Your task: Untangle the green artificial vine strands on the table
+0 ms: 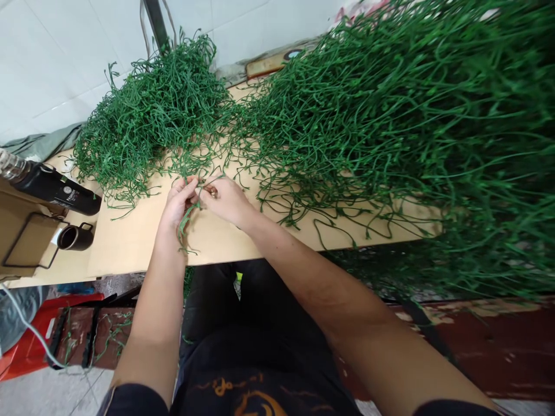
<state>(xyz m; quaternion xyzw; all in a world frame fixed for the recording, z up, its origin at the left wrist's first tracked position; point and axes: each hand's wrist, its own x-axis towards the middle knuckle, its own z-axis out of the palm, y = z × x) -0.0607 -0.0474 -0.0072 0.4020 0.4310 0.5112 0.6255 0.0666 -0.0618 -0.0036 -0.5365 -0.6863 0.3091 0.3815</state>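
My left hand [177,202] and my right hand [228,201] work close together above the front part of a pale board tabletop [134,245]. Both have their fingers pinched on thin green cord-like strands [184,224], several of which hang below the left fingers. A strand end pokes up over the right fingertips. What exactly lies between the fingertips is partly hidden. Behind my hands rises a heap of the same green strands [151,107], with small knobs at their ends. A far larger heap [368,121] covers the right side and spills over the front edge.
A black bottle [60,193] lies tilted at the left, near a dark mug [77,237] and a black wire frame [30,266]. A yellowish block with a round dial [269,65] rests against the tiled wall. Loose strands litter a dark red surface [110,332] below.
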